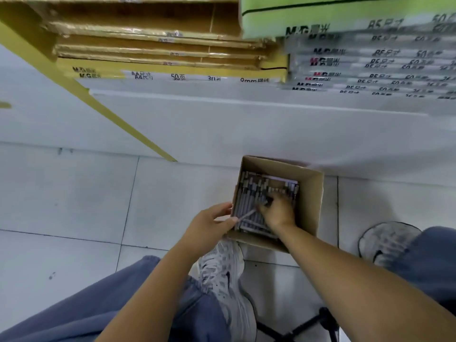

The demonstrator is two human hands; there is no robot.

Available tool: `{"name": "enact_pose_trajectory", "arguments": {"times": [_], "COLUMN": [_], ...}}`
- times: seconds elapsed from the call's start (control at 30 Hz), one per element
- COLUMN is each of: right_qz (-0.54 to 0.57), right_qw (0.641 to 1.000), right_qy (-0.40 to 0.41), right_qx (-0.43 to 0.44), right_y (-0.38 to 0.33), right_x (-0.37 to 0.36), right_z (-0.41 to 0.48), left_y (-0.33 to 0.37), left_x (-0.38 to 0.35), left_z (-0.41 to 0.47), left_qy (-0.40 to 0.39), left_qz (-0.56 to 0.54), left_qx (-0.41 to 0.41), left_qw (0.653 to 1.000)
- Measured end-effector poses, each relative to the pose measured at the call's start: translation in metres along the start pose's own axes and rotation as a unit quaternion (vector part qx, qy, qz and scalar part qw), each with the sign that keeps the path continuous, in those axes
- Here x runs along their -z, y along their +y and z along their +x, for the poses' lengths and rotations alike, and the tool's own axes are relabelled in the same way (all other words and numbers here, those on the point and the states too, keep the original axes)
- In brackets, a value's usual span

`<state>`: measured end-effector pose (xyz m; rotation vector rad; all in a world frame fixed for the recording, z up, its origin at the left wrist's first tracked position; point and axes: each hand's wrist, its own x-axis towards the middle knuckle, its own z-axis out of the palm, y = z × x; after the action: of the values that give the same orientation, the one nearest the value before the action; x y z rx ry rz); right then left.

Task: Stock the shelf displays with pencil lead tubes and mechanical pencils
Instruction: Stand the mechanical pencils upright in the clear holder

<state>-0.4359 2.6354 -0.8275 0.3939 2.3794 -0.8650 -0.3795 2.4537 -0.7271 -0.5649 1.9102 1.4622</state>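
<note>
An open cardboard box stands on the floor, filled with several grey mechanical pencils lying side by side. My right hand reaches into the box, its fingers curled round pencils near the middle. My left hand is at the box's left wall and pinches the end of one pencil that slants up out of the row.
Stacks of yellow and green notebook packs fill the low shelf above a white shelf front. A yellow shelf post slants down to the tiled floor. My white shoes flank the box; a black stool leg shows below.
</note>
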Motion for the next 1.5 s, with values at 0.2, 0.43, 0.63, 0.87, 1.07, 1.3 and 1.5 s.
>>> {"name": "enact_pose_trajectory", "arguments": {"times": [0.2, 0.43, 0.63, 0.87, 1.07, 1.3, 1.5], "right_qz": [-0.003, 0.146, 0.208, 0.325, 0.362, 0.406, 0.425], "right_qw": [0.998, 0.987, 0.969, 0.923, 0.896, 0.873, 0.870], "right_qy": [0.017, -0.062, -0.130, -0.189, -0.235, -0.247, -0.234], "right_qx": [0.058, 0.009, -0.036, -0.081, -0.103, -0.107, -0.091], "right_y": [0.001, -0.009, -0.013, -0.020, -0.019, -0.019, -0.024], "right_x": [-0.007, -0.009, -0.019, -0.023, -0.016, -0.012, 0.000], "right_z": [0.001, 0.001, 0.005, 0.006, 0.006, 0.004, -0.001], "left_y": [-0.004, -0.005, -0.008, -0.011, -0.011, -0.010, -0.004], "left_x": [0.000, 0.000, -0.001, -0.001, 0.000, -0.003, -0.004], "left_z": [0.003, 0.005, 0.004, 0.005, 0.007, 0.004, 0.005], "left_qy": [-0.004, 0.003, 0.004, -0.004, -0.009, -0.001, 0.012], "left_qz": [-0.021, -0.028, -0.038, -0.051, -0.050, -0.040, -0.022], "left_qx": [0.000, 0.000, -0.004, -0.005, -0.002, 0.002, 0.017], "left_qw": [1.000, 1.000, 0.999, 0.999, 0.999, 0.999, 1.000]}}
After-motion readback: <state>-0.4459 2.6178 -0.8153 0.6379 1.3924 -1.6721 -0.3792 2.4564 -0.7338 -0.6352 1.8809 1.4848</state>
